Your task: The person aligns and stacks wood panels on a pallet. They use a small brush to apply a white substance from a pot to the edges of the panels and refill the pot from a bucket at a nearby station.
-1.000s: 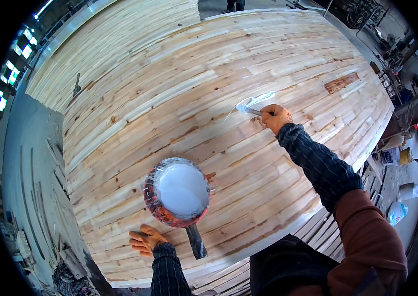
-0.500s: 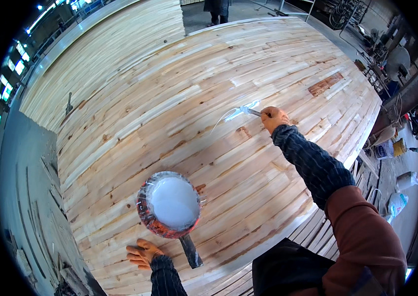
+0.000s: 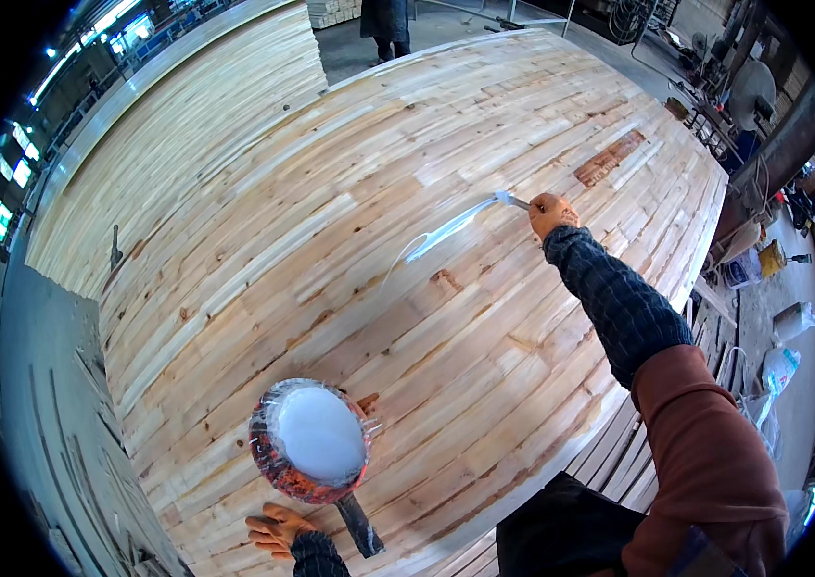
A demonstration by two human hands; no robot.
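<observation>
My right hand (image 3: 552,213), in an orange glove, grips a brush (image 3: 513,200) whose tip is coated white and rests on the broad panel of joined wood strips (image 3: 484,337). From the tip a wet white streak (image 3: 451,233) runs to the lower left, thinning to a fine curved line. My left hand (image 3: 278,531), also gloved in orange, lies on the panel near its front edge with fingers spread and nothing held. Just beyond it stands a red, splattered bucket (image 3: 268,457) of white liquid (image 3: 321,435). A dark flat bar (image 3: 361,527) sticks out from the bucket's near side.
A thick stack of pale wood strips (image 3: 205,115) borders the panel at the far left, with a thin upright tool (image 3: 116,248) at its edge. Another person (image 3: 388,27) stands beyond the far edge. To the right are a fan (image 3: 752,94), a yellow container (image 3: 771,258) and plastic bags (image 3: 781,370).
My right hand has drawn the brush away to the upper right, lengthening the white streak. The view has shifted slightly; my left hand stays spread on the panel beside the bucket.
</observation>
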